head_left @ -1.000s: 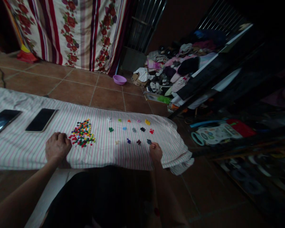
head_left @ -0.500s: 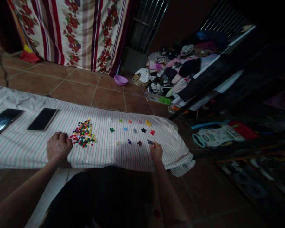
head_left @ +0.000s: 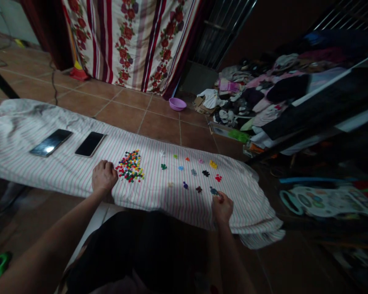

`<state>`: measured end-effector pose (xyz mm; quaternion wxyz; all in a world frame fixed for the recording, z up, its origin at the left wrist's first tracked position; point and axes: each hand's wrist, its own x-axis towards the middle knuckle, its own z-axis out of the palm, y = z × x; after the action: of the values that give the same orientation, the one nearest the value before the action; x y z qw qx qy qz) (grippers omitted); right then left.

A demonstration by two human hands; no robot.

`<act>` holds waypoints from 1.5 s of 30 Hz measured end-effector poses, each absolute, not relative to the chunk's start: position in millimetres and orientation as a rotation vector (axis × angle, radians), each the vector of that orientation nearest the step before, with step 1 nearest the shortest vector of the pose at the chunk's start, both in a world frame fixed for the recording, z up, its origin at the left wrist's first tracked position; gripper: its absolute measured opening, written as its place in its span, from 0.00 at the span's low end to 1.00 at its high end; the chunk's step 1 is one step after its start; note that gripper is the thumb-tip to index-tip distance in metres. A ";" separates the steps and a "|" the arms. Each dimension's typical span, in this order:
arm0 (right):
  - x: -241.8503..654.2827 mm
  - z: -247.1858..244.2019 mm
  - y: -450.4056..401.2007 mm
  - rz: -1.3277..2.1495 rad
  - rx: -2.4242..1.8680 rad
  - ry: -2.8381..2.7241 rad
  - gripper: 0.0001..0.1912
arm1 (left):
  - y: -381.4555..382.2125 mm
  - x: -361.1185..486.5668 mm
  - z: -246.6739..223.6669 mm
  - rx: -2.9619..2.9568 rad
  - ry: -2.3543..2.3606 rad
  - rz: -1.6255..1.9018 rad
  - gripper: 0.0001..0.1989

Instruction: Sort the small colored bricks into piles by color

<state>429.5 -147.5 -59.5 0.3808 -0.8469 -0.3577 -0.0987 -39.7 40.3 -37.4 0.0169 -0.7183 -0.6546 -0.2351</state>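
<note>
My left hand [head_left: 104,176] rests on the striped cloth with its fingers curled, touching the left side of a mixed heap of small coloured pieces [head_left: 130,166]. Whatever those fingers may hold is hidden. At the near right, my right hand [head_left: 223,206] has thumb and fingers pinched together at a small dark blue-grey cluster [head_left: 214,190]; I cannot make out what lies in the pinch. Other little clusters sit in rows between the hands, among them a brown one [head_left: 199,189], a red one [head_left: 218,178], a black one [head_left: 205,173] and a yellow one [head_left: 213,164].
Two phones [head_left: 90,144] lie on the striped cloth [head_left: 159,196] left of the heap. Beyond it, a purple basin [head_left: 177,104] stands on the tiled floor. Piled clothes [head_left: 260,92] and a dark slanted frame crowd the right side.
The view has swung left, so everything appears shifted to the right. Both hands keep about the same places on the cloth, the right one still at the blue-grey cluster.
</note>
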 end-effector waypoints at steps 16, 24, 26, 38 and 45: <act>234.9 -48.7 -75.9 0.361 -1.724 -1.446 0.14 | 41.5 -40.3 -41.6 -2.231 -2.050 -0.783 0.14; 164.9 -40.6 -48.9 0.537 -1.650 -1.655 0.14 | 42.1 -40.0 -45.4 -2.222 -2.038 -0.822 0.14; 157.9 -40.2 -44.5 0.522 -1.648 -1.690 0.14 | 41.9 -39.5 -44.9 -2.220 -2.037 -0.831 0.14; 138.8 -37.1 -19.7 0.434 -1.691 -1.863 0.15 | 41.9 -39.5 -43.2 -2.215 -2.022 -0.788 0.13; 134.2 -31.3 -8.7 0.421 -1.796 -1.948 0.16 | 41.8 -39.8 -44.1 -2.224 -2.010 -0.808 0.12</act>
<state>134.2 -8.7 -31.3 0.2273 -0.6518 -0.7072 0.1529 -39.8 41.8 -44.1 0.0185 -0.7163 -0.6473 -0.2601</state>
